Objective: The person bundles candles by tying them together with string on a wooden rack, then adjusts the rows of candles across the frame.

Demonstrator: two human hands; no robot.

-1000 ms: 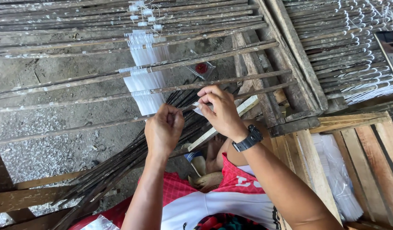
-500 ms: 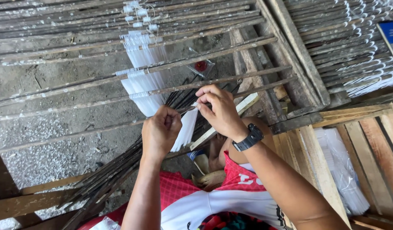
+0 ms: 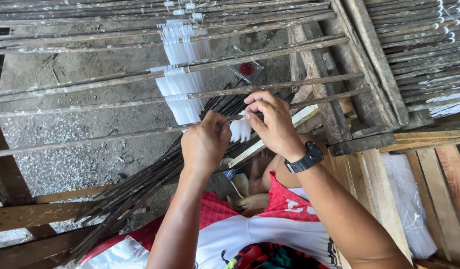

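head view: both hands have moved closer together since a moment ago, and the small white bundle [image 3: 240,129] now sits lower, between them, just under a thin stick [image 3: 140,133]. the left hand [image 3: 206,143] is curled into a closed fist beside the bundle; what it pinches is hidden. the right hand [image 3: 269,122] pinches the bundle's top with narrow fingertips. finished white bundles [image 3: 180,87] hang limp and glossy from rough, grey, straight sticks. dark thin rods [image 3: 140,184] lean below.
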